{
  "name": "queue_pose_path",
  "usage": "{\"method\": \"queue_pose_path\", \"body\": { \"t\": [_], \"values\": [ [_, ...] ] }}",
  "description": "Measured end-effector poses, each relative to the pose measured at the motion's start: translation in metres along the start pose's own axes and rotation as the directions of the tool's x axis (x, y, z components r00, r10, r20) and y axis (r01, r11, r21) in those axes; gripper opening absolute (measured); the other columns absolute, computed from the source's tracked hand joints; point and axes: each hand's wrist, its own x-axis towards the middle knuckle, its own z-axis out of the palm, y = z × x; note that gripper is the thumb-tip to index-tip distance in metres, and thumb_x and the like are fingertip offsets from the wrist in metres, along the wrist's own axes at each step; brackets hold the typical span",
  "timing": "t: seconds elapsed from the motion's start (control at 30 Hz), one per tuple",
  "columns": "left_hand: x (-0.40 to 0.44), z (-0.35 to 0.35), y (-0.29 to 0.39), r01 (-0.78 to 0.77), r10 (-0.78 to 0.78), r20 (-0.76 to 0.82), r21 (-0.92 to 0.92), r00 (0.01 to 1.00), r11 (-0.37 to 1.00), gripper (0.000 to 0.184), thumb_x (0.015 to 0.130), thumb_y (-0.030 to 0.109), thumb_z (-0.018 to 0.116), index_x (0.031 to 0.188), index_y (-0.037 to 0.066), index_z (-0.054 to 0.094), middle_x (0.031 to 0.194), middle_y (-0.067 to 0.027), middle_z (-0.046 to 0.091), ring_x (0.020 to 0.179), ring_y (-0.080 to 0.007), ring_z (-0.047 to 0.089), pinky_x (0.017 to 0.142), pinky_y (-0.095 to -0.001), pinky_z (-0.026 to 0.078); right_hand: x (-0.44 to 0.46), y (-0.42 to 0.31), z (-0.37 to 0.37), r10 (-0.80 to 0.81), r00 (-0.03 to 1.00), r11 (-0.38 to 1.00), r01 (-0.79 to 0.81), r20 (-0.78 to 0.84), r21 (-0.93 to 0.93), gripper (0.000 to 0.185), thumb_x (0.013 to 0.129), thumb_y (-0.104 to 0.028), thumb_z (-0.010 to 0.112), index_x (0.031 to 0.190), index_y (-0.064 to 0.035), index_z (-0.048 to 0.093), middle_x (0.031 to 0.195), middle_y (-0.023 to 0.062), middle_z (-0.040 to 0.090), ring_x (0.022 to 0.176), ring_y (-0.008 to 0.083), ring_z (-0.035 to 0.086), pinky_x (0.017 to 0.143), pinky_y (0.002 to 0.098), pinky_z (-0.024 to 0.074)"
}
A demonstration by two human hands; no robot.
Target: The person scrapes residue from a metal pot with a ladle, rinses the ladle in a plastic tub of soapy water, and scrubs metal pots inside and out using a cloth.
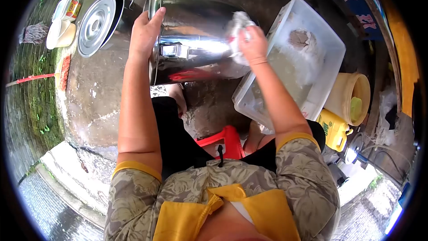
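A large shiny stainless steel pot (196,31) lies on its side in front of me, with a latch on its side and a wire handle near the rim. My left hand (146,33) is closed on its rim at the left, thumb on the outside and the other fingers partly hidden. In my right hand (253,44), a crumpled white cloth (240,20) is pressed against the pot's right end. Close to that hand stands a translucent plastic tub (294,69) holding cloudy water, suds and a brownish cloth (301,39).
Left of the pot is another pot with a round metal lid (96,26). White containers (61,33) and a mop head (34,33) lie by the mossy brick wall. A beige bucket (341,93) and yellow jug (332,129) are at right; a red stool (228,143) is below me.
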Motion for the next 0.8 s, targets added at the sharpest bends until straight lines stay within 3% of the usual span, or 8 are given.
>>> {"method": "queue_pose_path", "body": {
  "t": [0.1, 0.2, 0.3, 0.4, 0.57, 0.6, 0.67, 0.8],
  "values": [
    [-0.003, 0.009, 0.003, 0.004, 0.001, 0.041, -0.119, 0.999, 0.993, 0.034, 0.087, 0.033, 0.061, 0.081, -0.001, 0.058, 0.064, 0.0018, 0.050, 0.059, -0.0075, 0.043, 0.053, -0.0254, 0.036, 0.010, 0.066, -0.018, 0.418, 0.887, 0.891, -0.359, 0.195, -0.279, 0.038, 0.083, -0.042, 0.052, 0.103, -0.0110, 0.062, 0.102, 0.0161, 0.063, 0.094, 0.0349, 0.060, 0.080, 0.0417, 0.0482],
    [-0.001, 0.019, 0.006, -0.034, 0.035, 0.009, -0.071, 0.999, 0.997, 0.032, 0.088, 0.033, 0.059, 0.080, 0.001, 0.058, 0.063, 0.0017, 0.050, 0.058, -0.0074, 0.043, 0.052, -0.0253, 0.036, 0.035, 0.065, -0.027, 0.456, 0.820, 0.872, -0.332, 0.347, -0.360, 0.039, 0.083, -0.043, 0.050, 0.104, -0.0118, 0.062, 0.104, 0.0161, 0.063, 0.097, 0.0346, 0.060, 0.082, 0.0420, 0.0479],
    [-0.001, 0.026, 0.010, 0.006, -0.004, 0.053, -0.034, 0.999, 0.999, 0.033, 0.093, 0.036, 0.052, 0.090, 0.005, 0.060, 0.070, 0.0045, 0.048, 0.066, -0.0059, 0.042, 0.059, -0.0233, 0.035, 0.065, 0.027, -0.011, 0.292, 0.853, 0.953, -0.224, 0.431, -0.204, 0.039, 0.083, -0.043, 0.051, 0.107, -0.0147, 0.061, 0.105, 0.0148, 0.063, 0.097, 0.0346, 0.059, 0.082, 0.0422, 0.0477],
    [0.004, 0.037, 0.011, -0.134, 0.135, 0.028, -0.036, 0.990, 0.990, 0.041, 0.096, 0.038, 0.044, 0.089, 0.001, 0.060, 0.075, 0.0004, 0.054, 0.071, -0.0084, 0.046, 0.067, -0.0243, 0.040, 0.098, -0.029, 0.005, 0.092, 0.889, 0.995, -0.099, 0.448, -0.009, 0.036, 0.083, -0.041, 0.053, 0.106, -0.0157, 0.061, 0.104, 0.0127, 0.063, 0.096, 0.0340, 0.060, 0.082, 0.0422, 0.0478],
    [0.001, 0.050, 0.025, -0.022, 0.060, 0.130, -0.274, 0.990, 0.961, 0.056, 0.097, 0.045, 0.035, 0.100, -0.004, 0.061, 0.092, -0.0103, 0.063, 0.086, -0.0143, 0.055, 0.081, -0.0288, 0.043, 0.141, -0.108, 0.017, -0.119, 0.913, 0.979, 0.043, 0.390, 0.198, 0.030, 0.082, -0.035, 0.058, 0.102, -0.0125, 0.063, 0.100, 0.0166, 0.061, 0.092, 0.0362, 0.059, 0.079, 0.0407, 0.0476],
    [0.000, 0.052, 0.028, -0.040, 0.069, 0.115, -0.239, 0.991, 0.970, 0.060, 0.097, 0.048, 0.032, 0.103, -0.006, 0.060, 0.094, -0.0113, 0.063, 0.087, -0.0147, 0.054, 0.082, -0.0289, 0.043, 0.139, -0.114, 0.015, -0.131, 0.908, 0.978, 0.053, 0.397, 0.201, 0.030, 0.082, -0.035, 0.058, 0.102, -0.0125, 0.063, 0.100, 0.0166, 0.061, 0.092, 0.0362, 0.059, 0.079, 0.0407, 0.0476],
    [0.008, 0.049, 0.022, -0.079, 0.120, 0.158, -0.243, 0.980, 0.967, 0.065, 0.096, 0.052, 0.028, 0.105, -0.005, 0.059, 0.095, -0.0111, 0.062, 0.090, -0.0156, 0.055, 0.083, -0.0289, 0.043, 0.118, -0.127, 0.004, -0.431, 0.836, 0.879, 0.305, 0.339, 0.366, 0.029, 0.079, -0.033, 0.060, 0.102, -0.0156, 0.063, 0.099, 0.0119, 0.062, 0.091, 0.0325, 0.060, 0.080, 0.0414, 0.0488],
    [0.000, 0.051, 0.033, 0.081, 0.079, 0.275, -0.525, 0.958, 0.847, 0.080, 0.090, 0.067, 0.020, 0.118, 0.001, 0.056, 0.108, -0.0113, 0.060, 0.099, -0.0177, 0.056, 0.088, -0.0290, 0.044, 0.108, -0.138, -0.020, -0.497, 0.754, 0.854, 0.336, 0.429, 0.397, 0.022, 0.074, -0.021, 0.065, 0.090, -0.0074, 0.058, 0.089, 0.0131, 0.058, 0.083, 0.0349, 0.057, 0.072, 0.0405, 0.0472]
  ]
}}
